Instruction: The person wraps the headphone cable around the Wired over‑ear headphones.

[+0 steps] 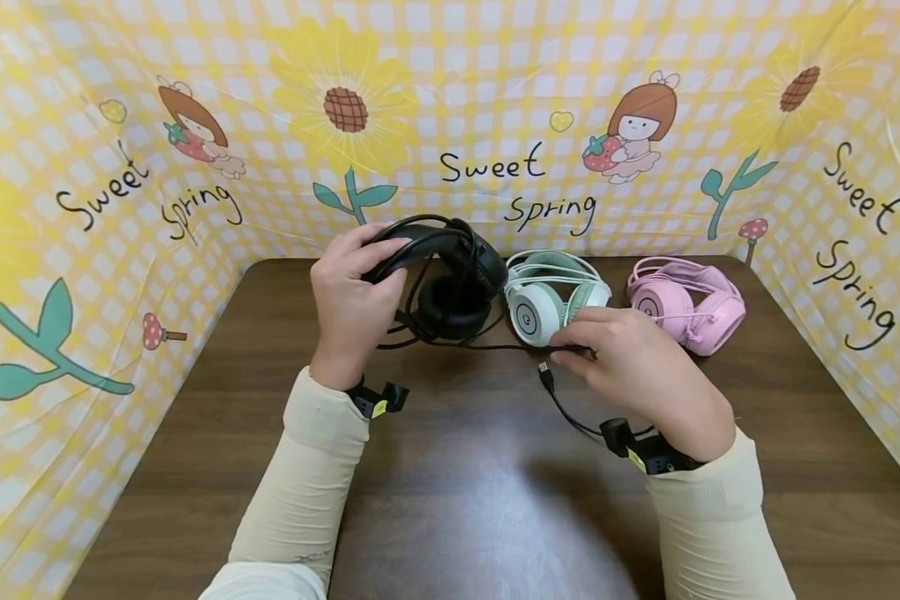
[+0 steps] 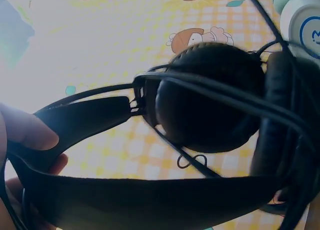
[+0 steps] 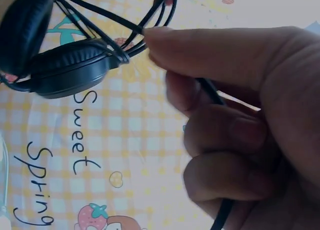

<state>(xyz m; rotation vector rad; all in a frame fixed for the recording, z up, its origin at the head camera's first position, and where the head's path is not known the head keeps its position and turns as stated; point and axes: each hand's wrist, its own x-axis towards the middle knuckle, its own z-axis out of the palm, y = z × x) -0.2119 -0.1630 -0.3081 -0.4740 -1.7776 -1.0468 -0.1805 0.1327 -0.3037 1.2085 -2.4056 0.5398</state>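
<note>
My left hand [image 1: 360, 296] grips the headband of the black headphones [image 1: 456, 312], thumb on one side and fingers on the other. Loops of black cable run around the headband and ear cups, as the left wrist view also shows on the black ear cup [image 2: 210, 109]. To the right, my right hand [image 1: 622, 362] pinches the black cable [image 3: 215, 92] between thumb and forefinger, the other fingers curled around it. A stretch of cable leads from there to the headphones. The cable's USB plug [image 1: 545, 377] hangs below the right hand.
White-and-green headphones [image 1: 536, 312] stand at the back, just beyond the right hand. Pink headphones [image 1: 693, 312] are to their right. A brown wooden table [image 1: 450, 500] lies beneath, with a yellow checked cloth [image 1: 457, 100] rising behind it and at both sides.
</note>
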